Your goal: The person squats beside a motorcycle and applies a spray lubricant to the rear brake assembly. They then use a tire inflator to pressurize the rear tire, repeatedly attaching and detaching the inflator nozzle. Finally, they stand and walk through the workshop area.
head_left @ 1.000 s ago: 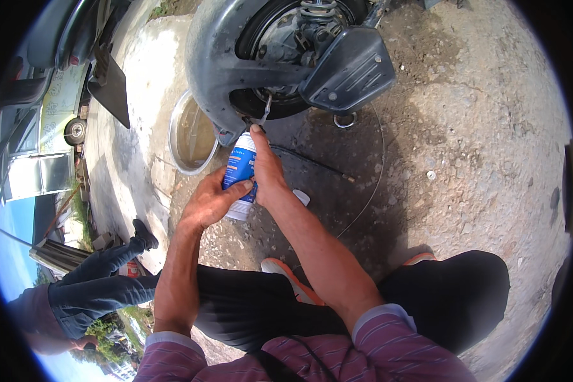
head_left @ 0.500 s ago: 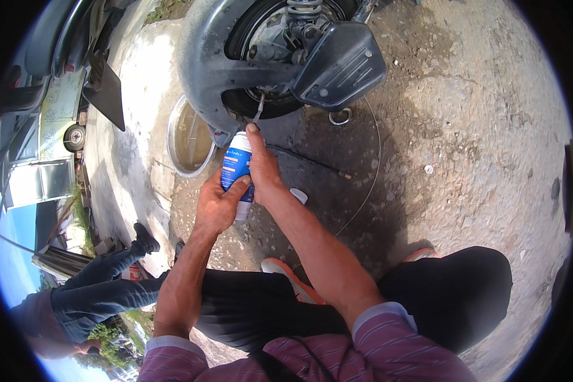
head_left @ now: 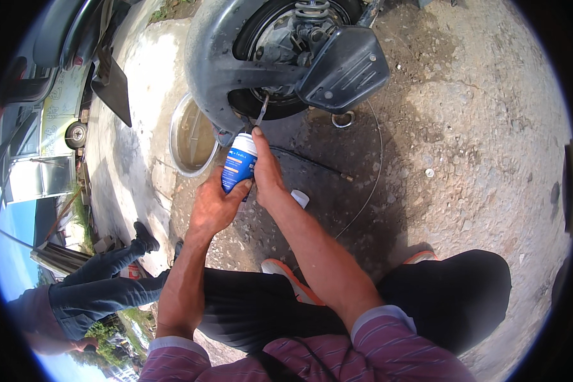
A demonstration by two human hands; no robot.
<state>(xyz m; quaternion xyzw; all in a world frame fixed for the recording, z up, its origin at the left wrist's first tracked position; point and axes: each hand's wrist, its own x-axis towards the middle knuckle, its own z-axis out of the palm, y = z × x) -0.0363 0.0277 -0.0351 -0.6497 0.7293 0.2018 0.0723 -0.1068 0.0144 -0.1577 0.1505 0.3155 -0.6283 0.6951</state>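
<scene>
Blue bottle (head_left: pixel 237 167), its top angled toward the vehicle wheel (head_left: pixel 274 51), is held just short of it. Steadying the bottle seems the step in hand; the next move calls for even grip. Forearms (head_left: pixel 318 248) converge: left hand (head_left: pixel 213 202) curled round its lower side, right hand (head_left: pixel 268 172) (thumb extended) clasping opposite. A white cap (head_left: pixel 299 198) lies nearby.

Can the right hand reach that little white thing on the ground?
Probably yes: the white thing lies on the ground near the right forearm, with nothing on top. But the right hand is at the blue bottle, so it would likely have to leave that first.
</scene>
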